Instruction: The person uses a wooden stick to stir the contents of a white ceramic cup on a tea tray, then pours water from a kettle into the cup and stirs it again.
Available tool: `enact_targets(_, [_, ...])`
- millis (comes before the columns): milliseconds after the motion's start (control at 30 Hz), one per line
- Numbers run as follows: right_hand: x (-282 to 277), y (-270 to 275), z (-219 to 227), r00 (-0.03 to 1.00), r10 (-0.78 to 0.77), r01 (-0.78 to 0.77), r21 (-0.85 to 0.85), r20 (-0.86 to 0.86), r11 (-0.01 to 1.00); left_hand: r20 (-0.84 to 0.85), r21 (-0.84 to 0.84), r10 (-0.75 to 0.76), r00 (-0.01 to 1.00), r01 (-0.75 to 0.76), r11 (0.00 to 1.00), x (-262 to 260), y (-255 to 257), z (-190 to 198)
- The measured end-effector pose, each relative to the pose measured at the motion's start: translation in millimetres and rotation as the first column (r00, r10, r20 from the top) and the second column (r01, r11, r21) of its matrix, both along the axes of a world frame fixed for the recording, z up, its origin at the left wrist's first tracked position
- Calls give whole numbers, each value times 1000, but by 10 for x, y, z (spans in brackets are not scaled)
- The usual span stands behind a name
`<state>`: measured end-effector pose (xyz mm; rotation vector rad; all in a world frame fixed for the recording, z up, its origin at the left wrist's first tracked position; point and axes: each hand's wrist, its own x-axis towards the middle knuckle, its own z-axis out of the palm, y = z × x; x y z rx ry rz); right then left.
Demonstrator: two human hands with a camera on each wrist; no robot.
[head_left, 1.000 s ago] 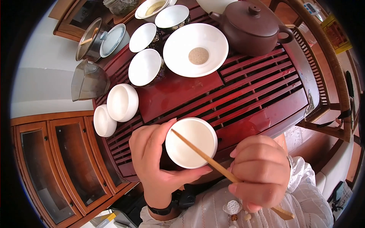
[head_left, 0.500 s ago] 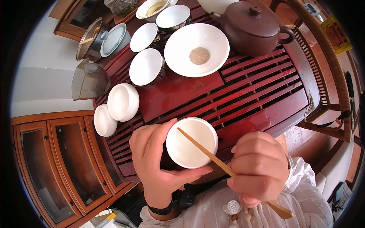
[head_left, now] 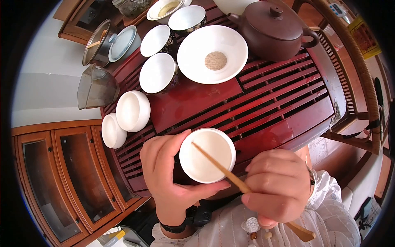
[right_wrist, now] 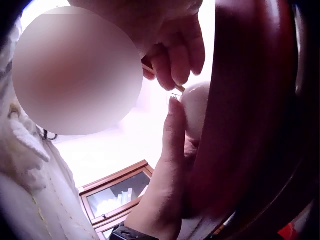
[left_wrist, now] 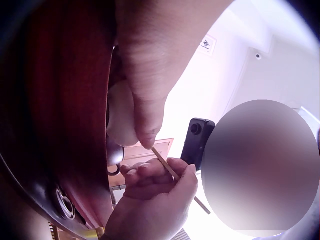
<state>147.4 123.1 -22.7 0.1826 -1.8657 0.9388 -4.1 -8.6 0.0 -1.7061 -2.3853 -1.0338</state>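
In the head view my left hand [head_left: 162, 175] holds a white cup [head_left: 196, 164] near the tray's front edge, thumb on the near side and fingers around the far side. The cup's pale inside faces up. My right hand [head_left: 277, 187] grips a slim wooden tea pick [head_left: 221, 168], fingers curled round its middle. Its thin tip overlaps the cup's mouth, and the broad flat end sticks out below the hand. From the left wrist, the cup [left_wrist: 121, 115] shows beside the left thumb, with the pick [left_wrist: 164, 161] passing into the right hand.
A slatted red tea tray [head_left: 284, 88] carries two small white cups [head_left: 133, 110], several white-lined cups [head_left: 157, 73], a wide white strainer [head_left: 234, 45] with a mesh centre, and a brown teapot [head_left: 271, 31]. A glass pitcher [head_left: 96, 88] stands at the left edge.
The pick's tip has shifted a little right and down over the cup's mouth. My right hand has moved slightly with it; the left hand and cup stay almost still.
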Motion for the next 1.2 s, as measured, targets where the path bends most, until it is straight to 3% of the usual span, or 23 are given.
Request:
enact_targets(133, [-1, 11, 23, 999, 41, -41, 8, 36, 999, 7, 1, 2, 1000, -2, 1000, 3, 0, 6])
enact_targets(233, [26, 48, 14, 999, -27, 27, -5, 35, 1000, -6, -1, -4, 1000, 4, 1000, -3, 1, 3])
enact_targets(333, [51, 42, -3, 997, 63, -64, -14, -50, 998, 11, -5, 3, 1000, -3, 1000, 2, 0, 14])
enact_targets(1200, [10, -15, 9, 1000, 3, -2, -68, 8, 998, -4, 3, 0, 1000, 0, 1000, 1, 7, 13])
